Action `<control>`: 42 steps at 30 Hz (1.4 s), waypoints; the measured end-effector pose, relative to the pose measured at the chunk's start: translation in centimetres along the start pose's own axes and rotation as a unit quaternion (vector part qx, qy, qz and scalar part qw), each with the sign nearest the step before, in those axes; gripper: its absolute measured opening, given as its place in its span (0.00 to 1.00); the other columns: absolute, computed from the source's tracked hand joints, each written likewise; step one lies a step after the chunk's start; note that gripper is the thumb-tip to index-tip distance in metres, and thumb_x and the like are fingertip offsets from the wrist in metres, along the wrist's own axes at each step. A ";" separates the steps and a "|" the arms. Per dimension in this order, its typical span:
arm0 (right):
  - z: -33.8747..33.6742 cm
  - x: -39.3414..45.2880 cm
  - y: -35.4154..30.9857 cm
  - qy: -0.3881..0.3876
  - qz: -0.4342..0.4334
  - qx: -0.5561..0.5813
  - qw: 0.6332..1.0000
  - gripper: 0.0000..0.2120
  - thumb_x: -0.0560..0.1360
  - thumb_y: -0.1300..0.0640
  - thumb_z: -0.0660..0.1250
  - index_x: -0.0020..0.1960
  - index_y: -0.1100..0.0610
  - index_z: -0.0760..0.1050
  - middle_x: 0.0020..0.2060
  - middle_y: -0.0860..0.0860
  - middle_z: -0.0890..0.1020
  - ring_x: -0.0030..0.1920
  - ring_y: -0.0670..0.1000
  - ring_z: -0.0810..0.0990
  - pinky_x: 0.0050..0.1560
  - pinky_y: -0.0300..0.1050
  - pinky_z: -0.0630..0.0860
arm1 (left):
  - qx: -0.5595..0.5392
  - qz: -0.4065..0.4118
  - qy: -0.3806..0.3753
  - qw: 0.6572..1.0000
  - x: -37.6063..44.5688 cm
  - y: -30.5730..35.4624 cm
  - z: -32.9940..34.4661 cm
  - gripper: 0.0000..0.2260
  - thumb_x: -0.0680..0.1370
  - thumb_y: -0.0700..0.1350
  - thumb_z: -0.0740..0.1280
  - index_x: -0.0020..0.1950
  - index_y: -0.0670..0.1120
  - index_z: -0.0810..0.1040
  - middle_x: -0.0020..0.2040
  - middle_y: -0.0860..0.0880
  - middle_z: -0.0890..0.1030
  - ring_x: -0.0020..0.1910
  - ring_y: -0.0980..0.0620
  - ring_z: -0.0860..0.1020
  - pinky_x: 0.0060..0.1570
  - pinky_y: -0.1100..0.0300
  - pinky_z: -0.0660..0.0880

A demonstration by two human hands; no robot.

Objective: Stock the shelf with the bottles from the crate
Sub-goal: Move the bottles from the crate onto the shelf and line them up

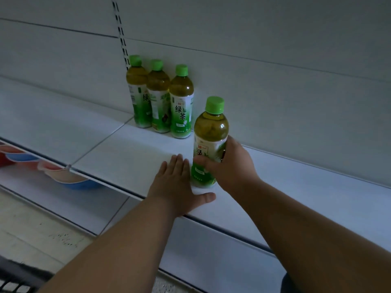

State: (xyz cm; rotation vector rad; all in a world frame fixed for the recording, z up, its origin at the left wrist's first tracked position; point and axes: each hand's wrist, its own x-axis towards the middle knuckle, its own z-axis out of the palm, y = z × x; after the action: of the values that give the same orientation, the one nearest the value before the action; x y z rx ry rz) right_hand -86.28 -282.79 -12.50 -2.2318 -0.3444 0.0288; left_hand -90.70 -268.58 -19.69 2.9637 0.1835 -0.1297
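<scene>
Three green-tea bottles with green caps stand in a row against the back panel of the white shelf (131, 153): one at the left (138, 92), one in the middle (158, 96) and one at the right (181, 102). A fourth green-tea bottle (210, 132) stands upright nearer the shelf's front, and my right hand (230, 166) is wrapped around its lower label. My left hand (177, 185) lies flat on the shelf just left of that bottle, fingers spread, holding nothing.
A slotted upright (120, 30) runs up the back panel behind the bottles. Below at the left, a lower shelf holds red and blue packaging (69, 178). A dark crate edge (14, 280) shows at the bottom left corner. The shelf stretches on to the right.
</scene>
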 end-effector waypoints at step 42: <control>0.6 -10.3 -10.7 -0.221 -0.304 -0.322 0.869 0.34 0.74 0.39 0.69 0.75 0.47 0.60 0.66 0.55 0.71 0.65 0.59 0.73 0.62 0.57 0.71 | 0.024 -0.109 0.129 0.985 -21.4 -5.4 -9.5 0.33 0.73 0.65 0.69 0.74 0.52 0.68 0.69 0.50 0.72 0.66 0.48 0.73 0.62 0.51 0.72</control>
State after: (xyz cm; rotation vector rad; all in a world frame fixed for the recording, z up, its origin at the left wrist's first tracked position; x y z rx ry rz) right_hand -98.83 -278.65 -5.68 -2.6369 -1.4858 0.1010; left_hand -111.86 -264.08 -9.22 2.9895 0.5463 0.2278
